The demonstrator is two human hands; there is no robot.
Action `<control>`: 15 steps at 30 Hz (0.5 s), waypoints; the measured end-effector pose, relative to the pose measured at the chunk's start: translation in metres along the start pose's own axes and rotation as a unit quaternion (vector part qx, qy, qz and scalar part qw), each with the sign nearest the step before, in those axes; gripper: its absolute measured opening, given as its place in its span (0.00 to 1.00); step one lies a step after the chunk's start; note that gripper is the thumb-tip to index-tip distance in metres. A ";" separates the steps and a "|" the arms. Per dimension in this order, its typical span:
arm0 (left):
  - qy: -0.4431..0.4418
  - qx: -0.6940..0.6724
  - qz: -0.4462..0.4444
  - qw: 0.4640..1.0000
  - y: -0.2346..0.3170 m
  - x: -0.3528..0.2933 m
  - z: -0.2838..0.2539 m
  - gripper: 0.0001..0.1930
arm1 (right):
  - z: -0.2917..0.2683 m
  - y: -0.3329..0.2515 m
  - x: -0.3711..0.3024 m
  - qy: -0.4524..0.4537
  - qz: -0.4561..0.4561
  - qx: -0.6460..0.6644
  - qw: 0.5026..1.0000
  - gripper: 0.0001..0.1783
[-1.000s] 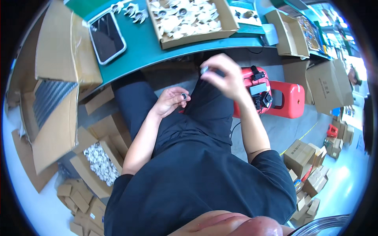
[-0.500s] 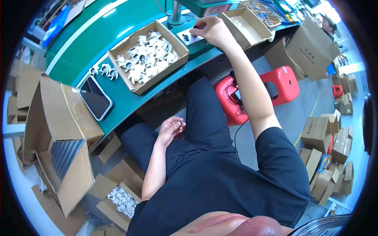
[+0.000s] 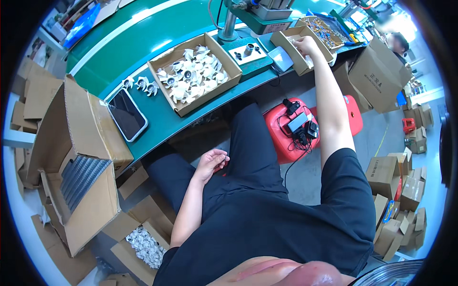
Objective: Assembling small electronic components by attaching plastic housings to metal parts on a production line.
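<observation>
My right hand (image 3: 307, 45) reaches into a shallow cardboard tray (image 3: 298, 63) at the far right, fingers drawn together over its contents; what they grip is hidden. Above my left thigh, my left hand (image 3: 213, 164) is closed in a pinch, and anything in it is too small to make out. On the bench left of that tray stands a green fixture (image 3: 254, 68) with a white plate, a metal cylinder (image 3: 249, 49) and small black parts. A larger cardboard tray (image 3: 191, 106) holds many white bladed fan wheels (image 3: 193, 76).
A press head (image 3: 265, 23) hangs behind the fixture. A blue-grey box (image 3: 280, 59) and a phone (image 3: 127, 114) lie on the bench. Beside my right leg is a red stool (image 3: 281, 143) with cables and adapters. Cartons (image 3: 90, 138) stand on the left; another person sits far right.
My right hand has left the fixture and moved right into the cardboard tray, uncovering the metal cylinder. The small black part seen in my left fingertips no longer shows. The view has shifted slightly.
</observation>
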State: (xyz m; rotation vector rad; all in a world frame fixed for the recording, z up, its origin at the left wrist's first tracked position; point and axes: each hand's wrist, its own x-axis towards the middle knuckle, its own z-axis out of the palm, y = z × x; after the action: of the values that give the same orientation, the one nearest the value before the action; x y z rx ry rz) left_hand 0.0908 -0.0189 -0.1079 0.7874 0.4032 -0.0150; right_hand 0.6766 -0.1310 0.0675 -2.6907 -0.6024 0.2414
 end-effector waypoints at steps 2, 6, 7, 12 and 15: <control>0.005 -0.004 0.002 1.000 -0.001 -0.002 0.000 0.12 | -0.002 0.003 0.002 -0.018 -0.022 0.042 0.999 0.21; 0.005 0.007 -0.001 1.000 0.001 0.001 0.000 0.10 | -0.006 0.010 -0.005 -0.013 -0.056 0.113 0.992 0.20; 0.000 0.006 -0.002 1.000 0.001 0.001 -0.001 0.10 | -0.008 0.008 -0.011 -0.003 -0.067 0.137 0.988 0.20; -0.013 0.012 -0.003 1.000 -0.004 0.004 -0.002 0.10 | -0.017 -0.020 -0.058 0.159 -0.111 0.166 0.967 0.19; -0.017 0.016 0.000 1.000 -0.004 0.007 -0.002 0.11 | -0.015 -0.058 -0.105 0.275 -0.254 0.263 0.889 0.16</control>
State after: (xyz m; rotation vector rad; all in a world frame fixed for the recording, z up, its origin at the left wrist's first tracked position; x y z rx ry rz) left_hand 0.0965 -0.0193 -0.1142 0.8179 0.3707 -0.0355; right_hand 0.5642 -0.1337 0.1131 -1.8645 -0.8702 -0.4309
